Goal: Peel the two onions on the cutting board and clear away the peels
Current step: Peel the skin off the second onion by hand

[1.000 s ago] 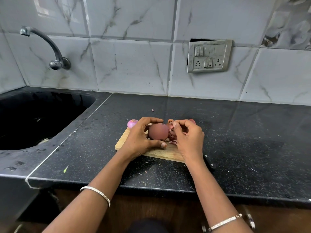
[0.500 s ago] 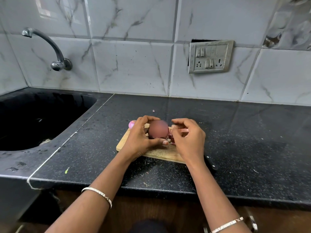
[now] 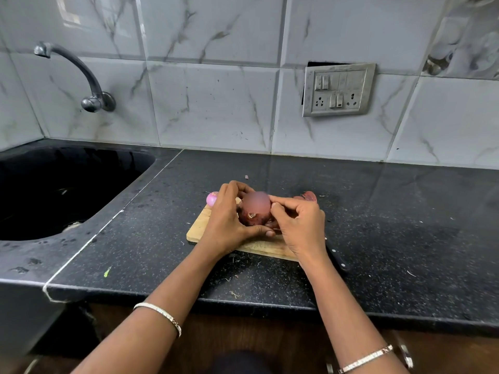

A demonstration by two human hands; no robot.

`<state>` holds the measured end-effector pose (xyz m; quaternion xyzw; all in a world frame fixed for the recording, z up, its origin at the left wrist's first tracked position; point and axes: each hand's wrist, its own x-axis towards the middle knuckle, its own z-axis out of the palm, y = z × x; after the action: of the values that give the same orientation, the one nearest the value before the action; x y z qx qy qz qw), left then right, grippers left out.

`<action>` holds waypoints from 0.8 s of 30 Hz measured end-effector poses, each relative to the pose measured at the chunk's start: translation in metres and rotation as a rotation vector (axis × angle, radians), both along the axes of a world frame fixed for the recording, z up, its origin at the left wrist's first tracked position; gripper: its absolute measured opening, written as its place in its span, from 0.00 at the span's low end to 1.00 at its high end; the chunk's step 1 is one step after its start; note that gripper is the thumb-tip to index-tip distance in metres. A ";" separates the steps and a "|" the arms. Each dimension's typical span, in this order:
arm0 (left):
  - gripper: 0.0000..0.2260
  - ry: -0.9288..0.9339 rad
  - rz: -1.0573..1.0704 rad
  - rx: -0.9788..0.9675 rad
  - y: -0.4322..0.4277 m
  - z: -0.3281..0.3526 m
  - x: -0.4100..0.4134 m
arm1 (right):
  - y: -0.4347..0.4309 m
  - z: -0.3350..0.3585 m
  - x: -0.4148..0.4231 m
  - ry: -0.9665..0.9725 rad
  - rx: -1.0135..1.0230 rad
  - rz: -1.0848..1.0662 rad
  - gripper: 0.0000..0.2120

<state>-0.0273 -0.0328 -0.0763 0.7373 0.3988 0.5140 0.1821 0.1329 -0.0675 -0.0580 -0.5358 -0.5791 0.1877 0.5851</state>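
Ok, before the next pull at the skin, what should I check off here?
1. Left hand grips the onion: ok.
2. Right hand pinches at its side: ok.
3. Anything caught in that pinch: cannot tell.
4. Onion over the cutting board: ok.
5. Knife clear of hands: cannot tell, only its handle shows.
6. Peels cleared: not ok, some lie beyond the right hand.

Head-worn view, downward onto counter (image 3: 383,228)
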 end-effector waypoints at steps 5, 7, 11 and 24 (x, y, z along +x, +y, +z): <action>0.38 0.016 0.035 0.047 -0.001 0.000 0.000 | -0.002 0.002 -0.001 0.041 -0.014 0.058 0.08; 0.36 0.024 0.046 0.066 -0.001 0.000 0.000 | -0.003 0.003 -0.002 0.027 -0.020 0.089 0.11; 0.36 0.055 0.072 0.100 -0.001 0.000 -0.001 | -0.006 0.006 -0.002 -0.009 0.006 0.102 0.10; 0.32 0.072 0.099 0.161 0.000 -0.002 0.000 | -0.009 0.008 -0.003 -0.004 -0.001 0.115 0.11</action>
<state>-0.0277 -0.0325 -0.0782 0.7469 0.3985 0.5260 0.0822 0.1302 -0.0762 -0.0505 -0.5024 -0.6101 0.2198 0.5719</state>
